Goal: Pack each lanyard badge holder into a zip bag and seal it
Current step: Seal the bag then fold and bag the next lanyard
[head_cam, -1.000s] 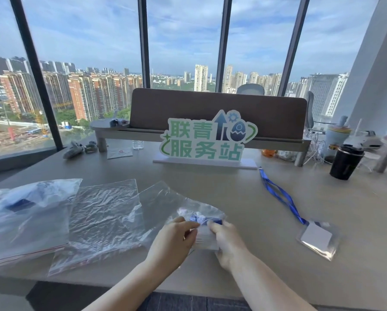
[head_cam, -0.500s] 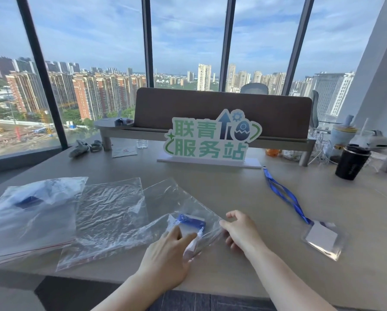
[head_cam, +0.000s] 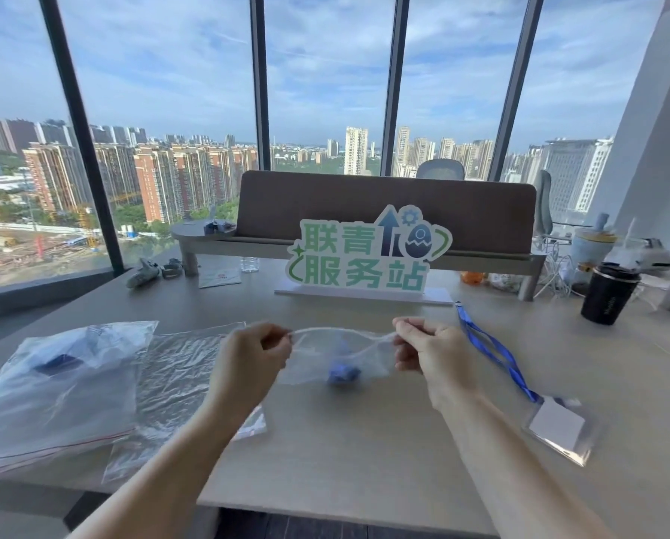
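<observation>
Head view: zip bag [head_cam: 341, 357] stretched crosswise, left hand [head_cam: 248, 357] and right hand [head_cam: 428, 350] pinching its ends.

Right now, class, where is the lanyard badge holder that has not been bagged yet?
In the head view, the loose badge holder lies on the table to the right of the right hand, its blue strap running back toward the green sign.
</observation>
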The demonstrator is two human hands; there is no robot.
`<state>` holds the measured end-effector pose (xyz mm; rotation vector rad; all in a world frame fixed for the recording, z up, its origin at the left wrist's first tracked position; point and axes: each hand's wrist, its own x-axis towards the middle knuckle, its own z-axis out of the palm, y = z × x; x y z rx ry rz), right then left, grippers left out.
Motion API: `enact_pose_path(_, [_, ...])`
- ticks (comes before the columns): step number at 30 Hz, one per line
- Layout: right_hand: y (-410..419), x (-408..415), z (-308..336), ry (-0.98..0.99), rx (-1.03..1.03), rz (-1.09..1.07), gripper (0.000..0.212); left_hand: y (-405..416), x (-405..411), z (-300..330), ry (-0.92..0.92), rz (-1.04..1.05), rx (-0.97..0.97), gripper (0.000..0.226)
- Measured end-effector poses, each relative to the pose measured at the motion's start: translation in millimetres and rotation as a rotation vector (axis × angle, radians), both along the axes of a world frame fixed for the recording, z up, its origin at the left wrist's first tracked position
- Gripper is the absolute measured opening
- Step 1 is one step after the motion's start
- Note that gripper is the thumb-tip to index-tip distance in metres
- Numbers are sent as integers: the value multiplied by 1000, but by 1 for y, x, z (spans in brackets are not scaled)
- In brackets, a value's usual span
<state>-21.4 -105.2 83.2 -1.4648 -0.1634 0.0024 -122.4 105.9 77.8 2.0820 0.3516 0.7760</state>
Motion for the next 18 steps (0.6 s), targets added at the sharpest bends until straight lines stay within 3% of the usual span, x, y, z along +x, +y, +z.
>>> enact_pose_path(2, [-8,-6,38,-133,105,-21,8,-3,-1,44,-143,-65,-24,13])
enact_pose_path(5, [-19,-12,83,-243,212,-40,9,-6,-4,98,-232,-167,1,28])
enact_pose_path(8, [-29,-13,103,-266,258,-31,11,-5,2,114,-269,-122,92,21])
enact_pose_path(12, [-41,-15,108,-301,213,1,15,-11,8,116,-298,-81,5,16])
enact_pose_path(13, [-43,-15,109,-342,130,-48,15,-14,8,116,-294,-93,-26,14])
enact_pose_path(16, [-44,-18,111,-623,-387,-370,24,-27,10,116,-260,-158,-90,7])
enact_pose_path(18, [-35,-30,116,-838,-600,-407,29,-38,13,113,-229,-217,-96,7])
